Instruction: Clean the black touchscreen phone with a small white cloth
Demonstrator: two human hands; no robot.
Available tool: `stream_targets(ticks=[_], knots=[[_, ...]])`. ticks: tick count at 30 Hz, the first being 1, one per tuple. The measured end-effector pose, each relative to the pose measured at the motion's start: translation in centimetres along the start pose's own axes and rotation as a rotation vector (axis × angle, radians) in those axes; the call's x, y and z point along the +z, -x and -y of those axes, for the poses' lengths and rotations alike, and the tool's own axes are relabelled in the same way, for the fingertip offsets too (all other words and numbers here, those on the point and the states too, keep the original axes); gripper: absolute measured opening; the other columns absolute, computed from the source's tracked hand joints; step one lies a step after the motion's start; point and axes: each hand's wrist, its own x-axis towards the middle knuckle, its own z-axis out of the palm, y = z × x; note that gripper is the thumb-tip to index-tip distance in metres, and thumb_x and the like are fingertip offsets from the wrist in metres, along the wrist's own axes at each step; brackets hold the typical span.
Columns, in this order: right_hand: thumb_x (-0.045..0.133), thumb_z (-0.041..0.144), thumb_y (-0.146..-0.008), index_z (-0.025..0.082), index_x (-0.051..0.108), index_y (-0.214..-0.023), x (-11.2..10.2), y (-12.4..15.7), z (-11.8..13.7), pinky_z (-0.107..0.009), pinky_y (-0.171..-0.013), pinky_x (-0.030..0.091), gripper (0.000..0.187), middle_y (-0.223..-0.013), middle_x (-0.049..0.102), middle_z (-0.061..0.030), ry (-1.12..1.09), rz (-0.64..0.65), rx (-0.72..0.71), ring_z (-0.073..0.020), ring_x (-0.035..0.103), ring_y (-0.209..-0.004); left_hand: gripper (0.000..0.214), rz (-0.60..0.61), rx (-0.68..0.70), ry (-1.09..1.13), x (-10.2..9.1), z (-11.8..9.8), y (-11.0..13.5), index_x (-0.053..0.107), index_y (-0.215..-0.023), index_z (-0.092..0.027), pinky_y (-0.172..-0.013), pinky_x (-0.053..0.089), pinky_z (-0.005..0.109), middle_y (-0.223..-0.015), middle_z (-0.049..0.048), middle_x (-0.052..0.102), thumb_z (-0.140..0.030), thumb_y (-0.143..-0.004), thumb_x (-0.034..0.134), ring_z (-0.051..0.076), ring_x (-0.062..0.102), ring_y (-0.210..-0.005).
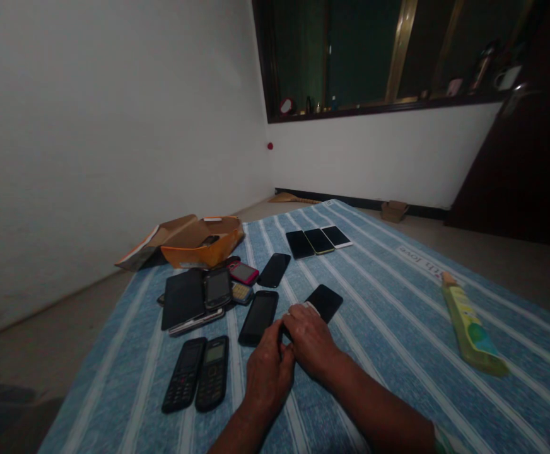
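Observation:
My left hand (270,366) and my right hand (310,337) meet over the bed, their fingers curled together. Something dark shows in the small gap between them, but my fingers hide what it is. A black smartphone (328,301) lies just beyond my right hand, its near end covered by the knuckles; a small white patch shows at that spot. Left of my fingertips is another black smartphone (258,315). Two keypad phones, a darker one (185,373) and one with a pale screen (212,372), lie side by side left of my left hand.
A pile with a black tablet-like slab (184,296), a touchscreen phone (217,288) and a pink phone (243,272) sits by an open orange box (204,249). Farther off lie a smartphone (274,270) and three in a row (319,241). A yellow-green bottle (471,328) lies right.

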Motion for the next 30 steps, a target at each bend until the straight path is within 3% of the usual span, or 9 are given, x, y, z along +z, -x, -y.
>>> stream_targets(ticks=[6,10,12,17,25,30], knots=[[0.048,0.015,-0.090,0.017,0.062,-0.105,0.0,-0.5,-1.3,-0.036,-0.098,0.032,0.020,-0.104,0.062,-0.0084,0.002,-0.009,0.015,-0.0216,0.053,-0.100,0.047,0.018,-0.005,-0.004,0.1,0.2,0.0,0.053,-0.126,-0.008,-0.080,0.054,0.037,-0.103,0.0128,0.068,-0.024,-0.082,0.045,0.024,0.067,-0.091],[0.041,0.008,-0.089,0.018,0.060,-0.107,-0.7,-0.7,-3.0,-0.049,-0.106,0.019,0.028,-0.106,0.063,-0.0081,0.066,-0.039,0.149,-0.0235,0.051,-0.108,0.046,0.031,-0.027,-0.019,-0.1,-0.1,0.1,0.053,-0.126,-0.009,-0.077,0.054,0.036,-0.098,0.0109,0.068,-0.021,-0.082,0.046,0.022,0.067,-0.086],[0.039,0.008,-0.090,0.019,0.060,-0.103,-1.1,-0.7,-3.6,-0.051,-0.105,0.018,0.027,-0.105,0.063,-0.0078,0.092,-0.053,0.227,-0.0243,0.050,-0.107,0.045,0.032,-0.025,-0.016,-0.2,-0.3,0.1,0.054,-0.125,-0.008,-0.075,0.054,0.035,-0.096,0.0106,0.068,-0.020,-0.082,0.047,0.022,0.068,-0.083],[0.038,0.008,-0.089,0.017,0.062,-0.101,-1.0,-0.7,-3.9,-0.037,-0.092,0.032,0.028,-0.103,0.061,-0.0095,0.098,-0.025,0.234,-0.0231,0.051,-0.101,0.044,0.017,-0.022,-0.016,-0.2,-0.3,0.0,0.056,-0.124,-0.010,-0.071,0.054,0.034,-0.092,0.0083,0.068,-0.018,-0.081,0.050,0.021,0.067,-0.077],[0.044,0.008,-0.087,0.016,0.063,-0.105,0.0,-0.6,-3.1,-0.035,-0.094,0.031,0.027,-0.106,0.061,-0.0092,0.065,-0.025,0.048,-0.0229,0.049,-0.107,0.045,0.032,-0.026,-0.036,0.0,-0.1,0.1,0.053,-0.126,-0.010,-0.073,0.053,0.035,-0.091,0.0083,0.068,-0.018,-0.083,0.047,0.022,0.067,-0.082],[0.039,0.006,-0.088,0.019,0.062,-0.103,-0.3,-0.7,-4.9,-0.039,-0.095,0.027,0.031,-0.105,0.062,-0.0083,0.109,-0.078,0.189,-0.0231,0.050,-0.105,0.045,0.052,-0.030,-0.036,0.1,-0.2,0.1,0.052,-0.127,-0.010,-0.074,0.052,0.034,-0.091,0.0077,0.067,-0.019,-0.083,0.048,0.021,0.067,-0.081]])
